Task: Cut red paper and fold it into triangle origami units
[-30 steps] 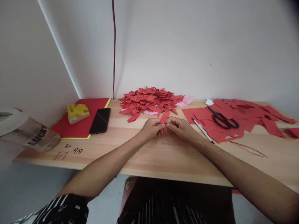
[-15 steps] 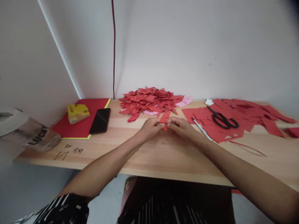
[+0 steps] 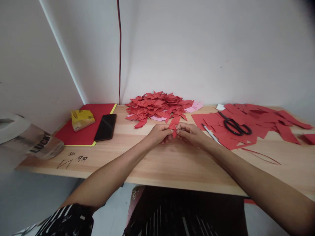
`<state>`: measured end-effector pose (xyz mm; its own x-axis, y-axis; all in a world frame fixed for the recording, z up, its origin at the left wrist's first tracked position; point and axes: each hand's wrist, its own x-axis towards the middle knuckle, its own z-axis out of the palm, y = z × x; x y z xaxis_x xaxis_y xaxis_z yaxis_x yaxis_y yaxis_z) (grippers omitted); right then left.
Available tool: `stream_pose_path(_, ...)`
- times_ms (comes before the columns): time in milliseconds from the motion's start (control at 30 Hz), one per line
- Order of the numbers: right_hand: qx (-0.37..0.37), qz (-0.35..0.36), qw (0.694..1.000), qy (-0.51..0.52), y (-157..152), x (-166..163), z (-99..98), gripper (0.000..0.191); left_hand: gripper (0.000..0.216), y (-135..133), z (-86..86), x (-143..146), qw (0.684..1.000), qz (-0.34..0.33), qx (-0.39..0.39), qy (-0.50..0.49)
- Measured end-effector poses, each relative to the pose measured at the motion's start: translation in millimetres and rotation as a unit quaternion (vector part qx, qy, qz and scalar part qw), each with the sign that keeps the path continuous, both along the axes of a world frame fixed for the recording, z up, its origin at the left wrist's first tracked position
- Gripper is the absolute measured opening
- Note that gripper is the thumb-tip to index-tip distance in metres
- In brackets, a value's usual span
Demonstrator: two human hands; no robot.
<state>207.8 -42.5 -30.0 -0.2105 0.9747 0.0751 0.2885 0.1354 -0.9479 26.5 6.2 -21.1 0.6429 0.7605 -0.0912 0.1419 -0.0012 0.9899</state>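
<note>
Between my two hands is a small piece of folded red paper [image 3: 174, 124], pinched from both sides just above the wooden table. My left hand [image 3: 159, 133] grips its left edge between thumb and fingers. On the other side my right hand [image 3: 187, 132] pinches its right edge, fingers curled under. The fingertips cover part of the folds. Just behind the hands lies a heap of folded red paper pieces [image 3: 157, 106], with a few pink ones among them.
Right of my hands lie loose red paper sheets [image 3: 263, 121], black-handled scissors [image 3: 237, 127] and a white pen [image 3: 211, 133]. At left are a phone [image 3: 105, 127], a yellow packet [image 3: 83, 120] on a red folder [image 3: 73, 137], and a clear plastic jug [image 3: 41, 144]. A wall stands behind the table.
Both hands stay in nearly the same place on the folded red paper. Only the fingers have shifted slightly, the left fingers curling a little lower beneath it.
</note>
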Motion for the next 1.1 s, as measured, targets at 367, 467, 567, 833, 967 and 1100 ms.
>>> stream_pose_path(367, -0.003, 0.004, 1.0, -0.017, 2, 2, -0.8, 0.02, 0.013, -4, -1.5, 0, 0.998, 0.006, 0.066, -0.007)
stream_pose_path(467, -0.002, -0.003, 1.0, 0.009, 2, 2, -0.7, 0.022, 0.014, -1, 0.5, -1, 0.997, 0.024, -0.056, -0.039)
stream_pose_path(567, 0.048, -0.024, 0.998, 0.042, 1, 0, 1.6, 0.022, 0.013, 0, 3.2, -3, 0.986, 0.022, -0.147, -0.076)
stream_pose_path(833, 0.147, -0.05, 0.988, -0.021, -4, -4, 7.2, 0.013, 0.015, 1, 5.6, -4, 0.973, -0.011, -0.205, -0.105)
stream_pose_path(967, 0.126, -0.071, 0.989, -0.02, -6, -6, 11.1, 0.015, 0.016, -1, 6.0, -4, 0.978, -0.018, -0.176, -0.11)
stream_pose_path(1100, 0.12, -0.076, 0.99, -0.004, -7, -7, 13.8, 0.016, 0.012, -4, 5.6, -3, 0.986, -0.013, -0.112, -0.122)
